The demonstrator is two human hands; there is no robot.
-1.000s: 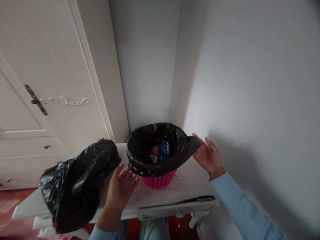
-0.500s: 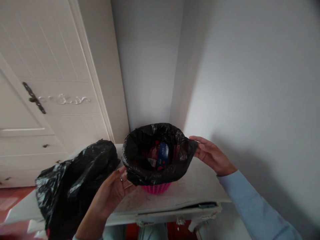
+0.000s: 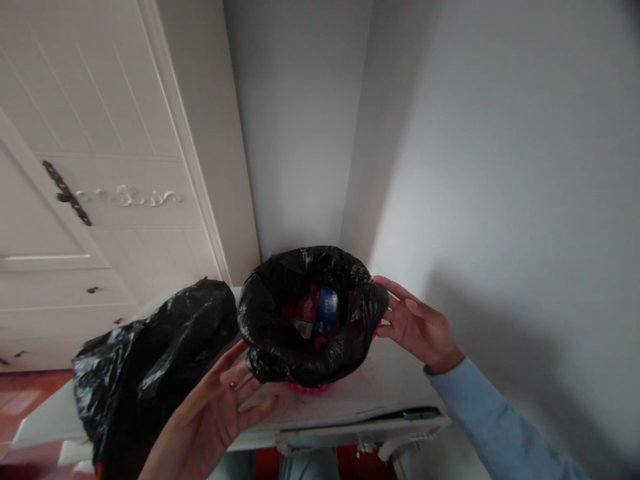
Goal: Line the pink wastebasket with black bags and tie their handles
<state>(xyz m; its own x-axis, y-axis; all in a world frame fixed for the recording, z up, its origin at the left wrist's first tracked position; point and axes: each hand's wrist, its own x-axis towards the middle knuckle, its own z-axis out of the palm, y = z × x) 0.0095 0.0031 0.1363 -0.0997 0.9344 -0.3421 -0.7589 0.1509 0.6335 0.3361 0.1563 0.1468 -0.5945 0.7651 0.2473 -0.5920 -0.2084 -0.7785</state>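
A black trash bag lines a pink basket-style bin, folded out over its rim and hiding most of it. Inside lie a blue packet and a dark red wrapper. My left hand, palm up with fingers spread, is at the bag's near left edge. On the other side, my right hand has its fingers stretched against the bag's right edge, not closed round it. A second black plastic bag lies crumpled to the left of the bin.
The bin stands on a worn white table with a drawer front facing me. A white wardrobe rises behind on the left, and a grey wall borders the right.
The bin and its bag have tipped slightly toward me and shifted a little left. My left hand has dropped lower with fingers spreading; my right hand has moved down along the bag's edge.
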